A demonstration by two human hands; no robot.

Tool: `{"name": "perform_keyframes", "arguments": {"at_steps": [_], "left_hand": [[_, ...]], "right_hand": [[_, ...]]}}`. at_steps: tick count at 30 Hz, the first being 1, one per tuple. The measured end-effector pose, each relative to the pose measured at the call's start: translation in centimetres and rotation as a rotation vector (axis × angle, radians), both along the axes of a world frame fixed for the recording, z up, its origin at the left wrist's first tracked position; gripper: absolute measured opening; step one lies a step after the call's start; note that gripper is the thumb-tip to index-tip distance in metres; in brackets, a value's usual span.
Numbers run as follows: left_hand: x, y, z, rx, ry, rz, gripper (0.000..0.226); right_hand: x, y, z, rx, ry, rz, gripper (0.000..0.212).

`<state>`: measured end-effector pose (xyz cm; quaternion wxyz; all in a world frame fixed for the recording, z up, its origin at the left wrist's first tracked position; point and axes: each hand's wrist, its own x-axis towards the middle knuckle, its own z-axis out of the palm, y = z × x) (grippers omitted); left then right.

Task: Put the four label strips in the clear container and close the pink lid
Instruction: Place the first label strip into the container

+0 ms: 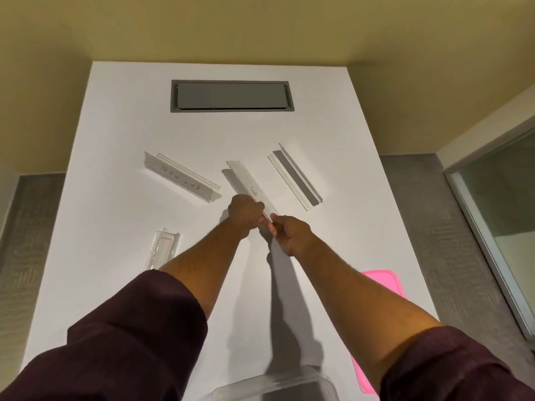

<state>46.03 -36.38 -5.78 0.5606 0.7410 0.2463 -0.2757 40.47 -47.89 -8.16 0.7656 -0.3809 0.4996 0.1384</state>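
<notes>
Both hands, left hand (245,211) and right hand (289,231), pinch the near end of the central label strip (249,183) on the white table (115,140) (thin, stiff, light, probably slippery plastic; best gripped along its edges), clear container (278,386) nearest.

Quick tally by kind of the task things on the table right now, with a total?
Label strips: 4: the BATMAN strip, the centre strip held at its near end by the left hand and right hand, the grey-backed strip, the red-outlined strip.
Clear container: 1, nothing visible inside.
Pink lid: 1, off the container.
Total: 6.
</notes>
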Motion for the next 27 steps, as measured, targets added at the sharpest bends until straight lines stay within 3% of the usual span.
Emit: {"name": "perform_keyframes", "arguments": {"at_steps": [6, 9, 11, 13, 15, 18, 22, 27], "left_hand": [[-3.2, 2.1, 2.4, -0.172, 0.031, -0.041, 0.012], [-6.1, 3.4, 4.2, -0.212, 0.024, -0.042, 0.010], [-8.1, 4.1, 5.3, -0.239, 0.025, -0.035, 0.011], [-10.3, 5.0, 6.7, -0.282, 0.020, -0.028, 0.012], [-12.6, 5.7, 7.8, -0.331, 0.018, -0.005, 0.015], [-16.1, 6.6, 9.1, -0.374, 0.006, 0.031, 0.014], [-20.3, 7.9, 10.2, -0.300, -0.048, -0.022, 0.003], [-24.8, 11.7, 10.9, -0.224, -0.171, -0.066, 0.036]], "right_hand": [[-5.3, 0.3, 3.1, -0.112, -0.209, 0.174, 0.049], [-8.6, 0.5, 5.1, -0.104, -0.241, 0.232, 0.060], [-10.6, 0.6, 6.3, -0.244, -0.216, 0.346, 0.062], [-12.7, 0.9, 7.3, -0.404, -0.236, 0.467, 0.062], [-14.4, 1.2, 8.0, -0.423, -0.320, 0.476, 0.056], [-16.9, 1.8, 9.5, -0.481, -0.455, 0.568, 0.032], [-20.0, 2.3, 11.0, -0.573, -0.515, 0.639, 0.022], [-24.1, 2.0, 13.1, -0.637, -0.546, 0.685, 0.031]]}}
